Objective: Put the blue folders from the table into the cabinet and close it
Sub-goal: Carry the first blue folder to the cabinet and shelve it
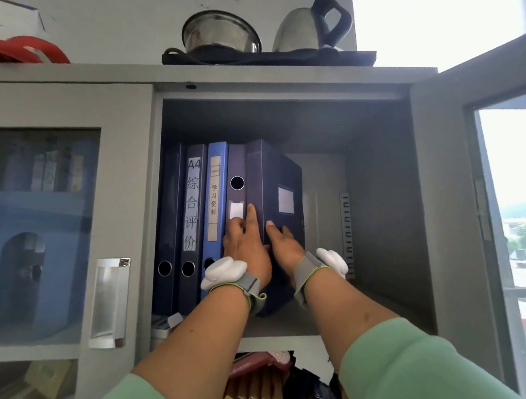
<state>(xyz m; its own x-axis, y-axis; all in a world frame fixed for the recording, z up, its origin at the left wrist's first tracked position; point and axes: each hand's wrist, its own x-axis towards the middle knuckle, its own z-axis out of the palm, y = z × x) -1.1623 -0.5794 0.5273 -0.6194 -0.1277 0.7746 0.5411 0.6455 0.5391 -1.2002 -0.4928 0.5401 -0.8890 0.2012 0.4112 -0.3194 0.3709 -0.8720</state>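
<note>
Several blue folders stand upright at the left of the grey cabinet's upper shelf point(281, 326). The rightmost one, a wide dark blue box folder point(275, 181), leans slightly and sticks out toward me. My left hand point(246, 245) lies flat with its fingers spread across the spine of this folder and of the neighbouring dark folder point(237, 166). My right hand point(283, 244) presses flat on the box folder's right face, below its white label. Neither hand is closed around anything. The cabinet's right door point(443, 180) stands open at the right.
A closed glass-fronted left door point(120, 173) with a metal handle point(109, 302) is beside the opening. A pot point(220, 34) and a kettle point(311, 25) sit on the cabinet's top. The lower shelf holds books point(258, 386). The right half of the upper shelf holds no folders.
</note>
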